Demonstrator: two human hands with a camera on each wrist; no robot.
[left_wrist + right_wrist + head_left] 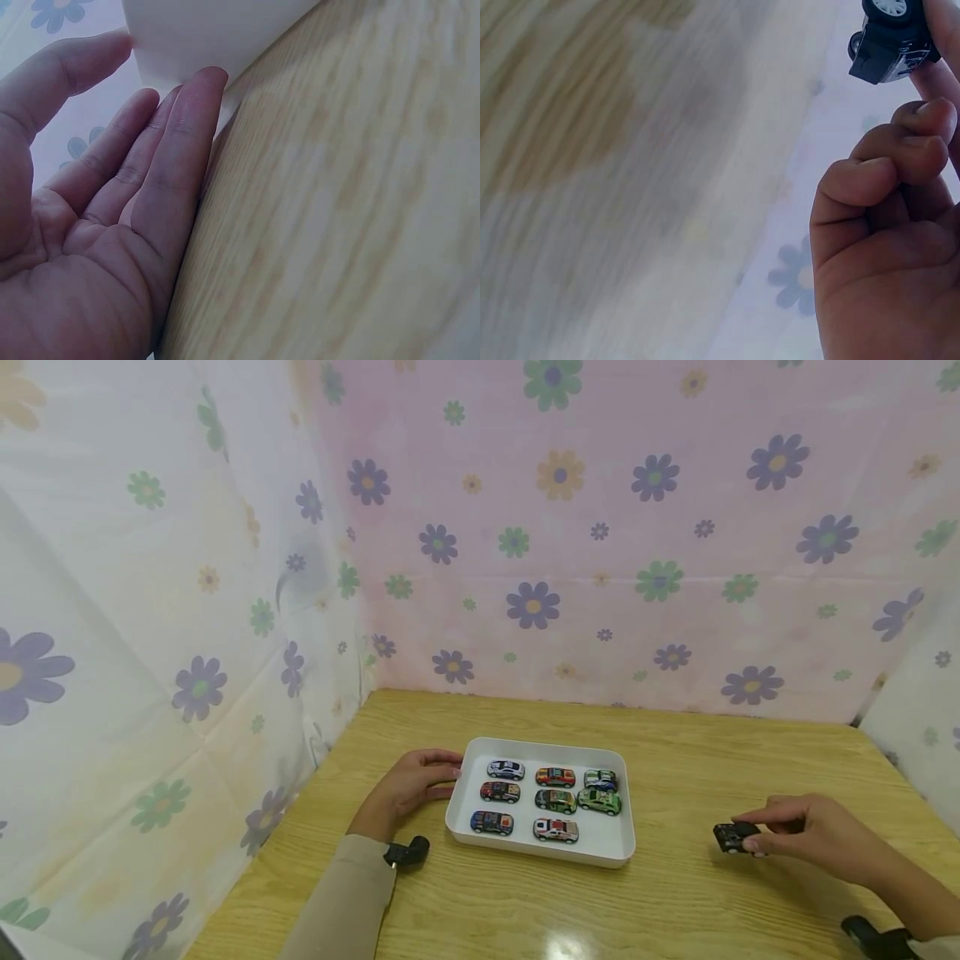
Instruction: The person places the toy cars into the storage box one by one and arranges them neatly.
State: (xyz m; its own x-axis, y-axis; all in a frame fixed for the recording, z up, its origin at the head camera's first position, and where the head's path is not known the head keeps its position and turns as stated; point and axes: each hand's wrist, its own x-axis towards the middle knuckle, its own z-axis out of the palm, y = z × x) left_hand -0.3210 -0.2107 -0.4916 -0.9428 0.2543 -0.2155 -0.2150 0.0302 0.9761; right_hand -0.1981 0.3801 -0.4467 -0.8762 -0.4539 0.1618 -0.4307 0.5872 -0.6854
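My right hand (823,839) pinches a small black toy car (733,837) between thumb and forefinger, above the table at the right. In the right wrist view the black toy car (891,43) shows its wheels, and the other fingers of the hand (889,225) are curled toward the palm. My left hand (411,785) is at the left side of a shallow white tray (525,854). In the left wrist view the fairly straight fingers of that hand (112,202) touch the tray's outer wall (202,37). Several colourful toy cars, among them a green one (599,801), sit in the tray.
The wooden table (480,902) extends around the tray and under both hands. A flower-patterned cloth (600,543) hangs behind the table, and similar cloth (150,610) closes the left side. The tray's right part holds fewer cars.
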